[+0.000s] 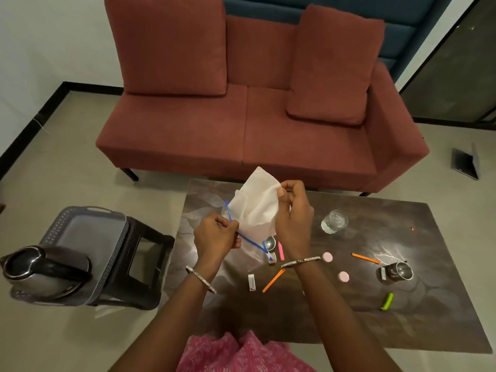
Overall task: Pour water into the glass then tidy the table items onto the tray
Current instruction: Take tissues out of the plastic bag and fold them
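Above the dark table [402, 323], my right hand [292, 216] pinches the upper edge of a white tissue [257, 205]. My left hand [216, 234] grips a thin blue straw [248, 238] beside the tissue's lower left side. A glass [334, 221] holding water stands on the table to the right of my hands. The grey tray [88, 226] rests on a black stool [145, 264] left of the table, with a black and silver kettle [44, 267] on its near end.
Scattered on the table lie two orange sticks [273, 280], a pink stick [281, 251], two pink round caps [343, 276], small white sachets [251, 281], a spoon [269, 242], a steel cup [400, 271] and a green clip [386, 301]. A red sofa [241, 116] stands behind.
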### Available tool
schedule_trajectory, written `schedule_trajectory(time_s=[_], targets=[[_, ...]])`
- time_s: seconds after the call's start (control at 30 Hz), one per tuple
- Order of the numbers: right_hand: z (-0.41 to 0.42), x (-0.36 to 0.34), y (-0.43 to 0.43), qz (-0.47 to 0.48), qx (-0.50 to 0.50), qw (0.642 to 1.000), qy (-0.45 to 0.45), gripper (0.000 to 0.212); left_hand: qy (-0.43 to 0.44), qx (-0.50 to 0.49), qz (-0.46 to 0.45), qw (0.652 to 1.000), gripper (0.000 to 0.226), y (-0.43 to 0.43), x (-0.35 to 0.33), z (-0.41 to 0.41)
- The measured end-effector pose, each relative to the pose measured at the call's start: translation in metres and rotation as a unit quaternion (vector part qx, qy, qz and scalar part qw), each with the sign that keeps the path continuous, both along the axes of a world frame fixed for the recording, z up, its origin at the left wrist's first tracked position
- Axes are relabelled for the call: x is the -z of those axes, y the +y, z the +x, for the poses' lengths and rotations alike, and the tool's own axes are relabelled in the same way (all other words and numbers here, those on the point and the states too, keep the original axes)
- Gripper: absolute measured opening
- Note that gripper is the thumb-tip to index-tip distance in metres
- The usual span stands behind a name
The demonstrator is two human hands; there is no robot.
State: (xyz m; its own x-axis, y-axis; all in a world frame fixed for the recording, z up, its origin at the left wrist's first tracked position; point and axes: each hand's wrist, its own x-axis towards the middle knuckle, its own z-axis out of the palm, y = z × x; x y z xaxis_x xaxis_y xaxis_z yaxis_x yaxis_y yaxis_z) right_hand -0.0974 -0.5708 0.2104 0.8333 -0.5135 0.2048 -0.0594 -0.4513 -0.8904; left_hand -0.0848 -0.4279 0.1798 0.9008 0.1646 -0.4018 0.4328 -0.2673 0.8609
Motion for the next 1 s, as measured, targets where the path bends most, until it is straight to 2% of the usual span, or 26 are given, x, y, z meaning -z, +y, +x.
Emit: schedule_trajectory(time_s=[0.07,0.2,0.27,0.33,0.4,0.47,0.57,0.67,0.77,0.83,0.9,1.0], targets=[[0.003,0.005,-0.004,0.061,-0.008,0.998,0.019,0.008,0.013,-0.003,0.006,1.0,0.012,0.005,0.003,0.002],[0.005,0.012,-0.005,0.156,-0.099,0.975,0.122,0.014,0.026,-0.005,0.016,1.0,0.012,0.013,0.007,0.006],[0.002,0.014,0.002,0.204,-0.128,0.958,0.156,0.022,0.027,-0.009,0.016,0.999,0.011,0.015,0.009,0.007],[0.0,0.015,0.011,0.233,-0.142,0.945,0.18,0.039,0.03,-0.012,0.019,0.999,0.011,0.017,0.012,0.009],[0.001,0.015,0.018,0.191,-0.166,0.946,0.202,0.064,0.034,-0.012,0.029,0.999,0.013,0.021,0.016,0.013],[0.002,0.016,0.022,0.097,-0.198,0.95,0.222,0.076,0.041,-0.011,0.044,0.998,0.016,0.024,0.021,0.017],[0.006,0.022,0.026,0.0,-0.192,0.953,0.234,0.062,0.045,-0.015,0.04,0.998,0.015,0.027,0.026,0.021],[0.01,0.031,0.023,0.008,-0.141,0.96,0.241,0.041,0.052,-0.017,0.04,0.998,0.014,0.031,0.032,0.023],[0.01,0.042,0.014,0.073,-0.092,0.952,0.282,0.036,0.069,-0.025,0.055,0.996,0.016,0.04,0.044,0.026],[0.01,0.049,0.007,0.169,-0.047,0.943,0.284,0.03,0.089,-0.023,0.063,0.994,0.018,0.049,0.055,0.028],[0.009,0.054,-0.001,0.279,0.002,0.922,0.27,0.022,0.112,-0.025,0.066,0.991,0.017,0.057,0.064,0.028],[0.007,0.063,-0.013,0.359,0.041,0.892,0.271,0.014,0.144,-0.008,0.082,0.986,0.017,0.07,0.075,0.028]])
